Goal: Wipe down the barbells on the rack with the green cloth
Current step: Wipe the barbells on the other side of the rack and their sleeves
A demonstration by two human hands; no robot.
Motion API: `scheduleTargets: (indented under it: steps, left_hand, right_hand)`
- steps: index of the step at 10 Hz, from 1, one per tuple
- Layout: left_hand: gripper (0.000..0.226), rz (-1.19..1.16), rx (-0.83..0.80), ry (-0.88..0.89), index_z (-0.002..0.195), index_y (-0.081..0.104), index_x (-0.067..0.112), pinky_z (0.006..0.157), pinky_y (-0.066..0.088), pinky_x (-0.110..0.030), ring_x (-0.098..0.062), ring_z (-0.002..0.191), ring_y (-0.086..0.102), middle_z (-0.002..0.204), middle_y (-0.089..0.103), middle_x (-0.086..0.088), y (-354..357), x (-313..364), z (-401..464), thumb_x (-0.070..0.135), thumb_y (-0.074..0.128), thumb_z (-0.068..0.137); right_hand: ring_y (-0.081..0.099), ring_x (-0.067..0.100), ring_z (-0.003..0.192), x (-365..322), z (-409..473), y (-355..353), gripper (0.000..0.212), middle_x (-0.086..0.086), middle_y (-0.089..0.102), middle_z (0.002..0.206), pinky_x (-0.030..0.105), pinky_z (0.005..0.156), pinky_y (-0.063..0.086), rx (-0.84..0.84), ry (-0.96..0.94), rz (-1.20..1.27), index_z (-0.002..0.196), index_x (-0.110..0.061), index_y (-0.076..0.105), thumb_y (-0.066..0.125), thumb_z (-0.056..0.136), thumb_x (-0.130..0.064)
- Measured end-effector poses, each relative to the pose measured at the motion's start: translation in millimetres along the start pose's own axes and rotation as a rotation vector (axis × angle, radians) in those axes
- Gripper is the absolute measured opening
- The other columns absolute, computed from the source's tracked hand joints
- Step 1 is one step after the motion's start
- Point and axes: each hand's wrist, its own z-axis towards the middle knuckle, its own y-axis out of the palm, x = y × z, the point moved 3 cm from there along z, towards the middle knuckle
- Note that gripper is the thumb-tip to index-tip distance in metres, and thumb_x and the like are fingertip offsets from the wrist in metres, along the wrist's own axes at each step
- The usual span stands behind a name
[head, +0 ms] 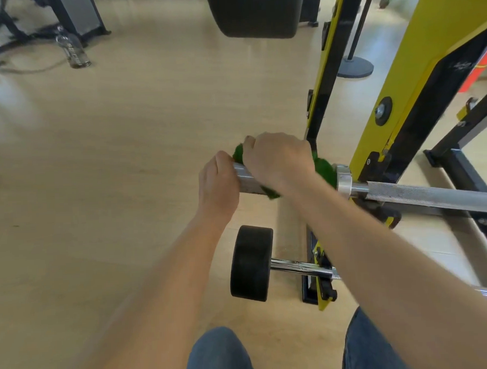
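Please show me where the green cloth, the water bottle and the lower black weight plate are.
green cloth (pixel 324 168): head view, fold beside the collar.
water bottle (pixel 74 51): head view, clear body.
lower black weight plate (pixel 251 263): head view, outer rim.

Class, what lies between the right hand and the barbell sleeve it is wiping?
The green cloth, wrapped round the barbell sleeve under the right hand, in the head view.

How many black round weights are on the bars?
2. One black weight sits on the lower bar's end, near the person's knees. Another black weight hangs at the top edge, cut off by the frame. More may be out of view.
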Motion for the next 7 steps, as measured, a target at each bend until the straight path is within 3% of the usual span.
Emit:
scheduleTargets:
  steps: [1, 2, 3, 4, 5, 6, 7]
  left_hand:
    - [0.028, 0.021, 0.013, 0.103, 0.112, 0.054, 0.000, 0.078, 0.028, -0.025, -0.017, 0.092, 0.042, 0.099, 0.052, -0.001, -2, 3, 3, 0.016, 0.034, 0.101]
    - [0.023, -0.074, -0.046, 0.020, 0.102, 0.054, 0.005, 0.069, 0.032, -0.022, -0.011, 0.086, 0.037, 0.094, 0.047, 0.008, -3, 4, 3, 0.015, 0.033, 0.103]
    - [0.032, -0.153, -0.071, -0.075, 0.101, 0.055, -0.002, 0.067, 0.039, -0.017, -0.012, 0.078, 0.043, 0.088, 0.050, 0.001, -8, 6, 3, 0.015, 0.028, 0.102]
    - [0.027, -0.182, -0.067, -0.098, 0.104, 0.052, -0.002, 0.088, 0.045, -0.040, -0.031, 0.100, 0.053, 0.107, 0.058, -0.015, -10, 11, 3, 0.008, 0.027, 0.100]
    - [0.023, -0.147, -0.035, -0.163, 0.093, 0.045, 0.016, 0.088, 0.036, -0.038, -0.026, 0.099, 0.044, 0.103, 0.047, -0.012, -9, 8, 0, 0.011, 0.025, 0.103]
    - [0.032, -0.269, -0.030, -0.179, 0.083, 0.048, 0.007, 0.070, 0.035, -0.034, -0.021, 0.083, 0.041, 0.082, 0.044, 0.000, -6, 9, 1, 0.021, 0.025, 0.101]
    - [0.033, -0.308, -0.032, -0.155, 0.092, 0.052, -0.002, 0.067, 0.035, -0.034, -0.020, 0.077, 0.040, 0.081, 0.045, -0.003, -8, 11, -2, 0.017, 0.025, 0.098]
  right_hand:
    - [0.056, 0.023, 0.074, -3, -58, 28, 0.036, 0.001, 0.062, 0.078, 0.037, 0.070, 0.042, 0.563, -0.114, -0.002, 0.085, -0.015, 0.061, 0.033, 0.105, -0.028]
    - [0.058, 0.030, 0.115, 8, -90, 66, 0.035, 0.011, 0.067, 0.119, 0.042, 0.107, 0.039, 0.702, -0.269, 0.072, 0.119, -0.005, 0.067, 0.041, 0.106, -0.024]
    - [0.059, 0.030, 0.115, 17, -84, 61, 0.035, 0.013, 0.066, 0.120, 0.042, 0.106, 0.042, 0.698, -0.406, 0.029, 0.121, -0.004, 0.065, 0.041, 0.107, -0.025]
    - [0.060, 0.023, 0.074, 5, -59, 18, 0.039, 0.002, 0.061, 0.079, 0.036, 0.066, 0.043, 0.537, -0.206, 0.053, 0.087, -0.015, 0.061, 0.032, 0.106, -0.031]
    - [0.057, 0.022, 0.075, 10, -2, -1, 0.039, 0.005, 0.060, 0.082, 0.037, 0.068, 0.039, -0.040, 0.025, 0.073, 0.083, -0.014, 0.056, 0.029, 0.102, -0.034]
    - [0.060, 0.024, 0.084, 27, 34, 2, 0.028, 0.014, 0.064, 0.102, 0.039, 0.082, 0.049, -0.541, 0.123, 0.144, 0.099, -0.012, 0.060, 0.040, 0.096, -0.032]
    - [0.064, 0.029, 0.094, 46, 51, 13, 0.037, 0.015, 0.064, 0.107, 0.038, 0.081, 0.052, -0.738, 0.213, 0.085, 0.111, -0.009, 0.058, 0.055, 0.091, -0.040]
